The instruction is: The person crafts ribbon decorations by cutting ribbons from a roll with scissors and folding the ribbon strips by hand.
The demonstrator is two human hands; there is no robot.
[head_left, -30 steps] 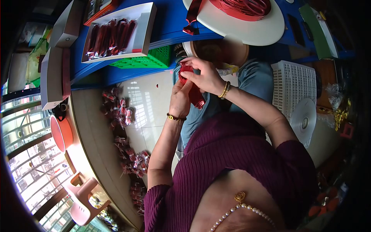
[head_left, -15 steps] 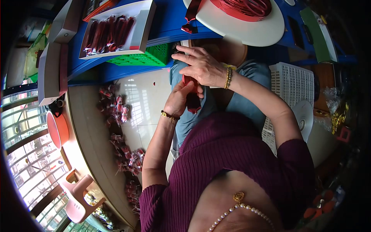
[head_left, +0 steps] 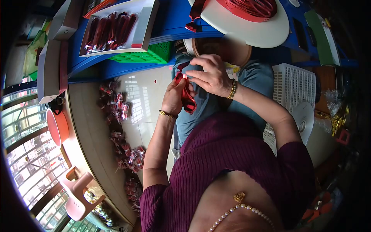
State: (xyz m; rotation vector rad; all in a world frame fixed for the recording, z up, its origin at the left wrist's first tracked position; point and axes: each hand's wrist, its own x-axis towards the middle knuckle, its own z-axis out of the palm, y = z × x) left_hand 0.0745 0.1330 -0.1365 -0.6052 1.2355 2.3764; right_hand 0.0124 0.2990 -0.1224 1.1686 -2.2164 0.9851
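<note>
My left hand is closed around a folded, shiny dark-red ribbon, held above the lap. One end of the ribbon hangs below the fingers, and a darker part shows above them. A small pale spot shows on it near the thumb. My right hand is just to the right, its fingers bent and apart, with fingertips at the ribbon's upper part; whether they touch it I cannot tell. A similar dark-red strip lies on the blue table ahead.
On the table are a white box of wrapped red pieces and a white disc with a red ribbon roll. A green crate stands beneath. Bundled red pieces lie on the left floor; a white basket stands right.
My right hand has drawn back slightly to the right and down, and its fingers have bent. The ribbon in my left hand has turned and creased, showing a brighter red side.
</note>
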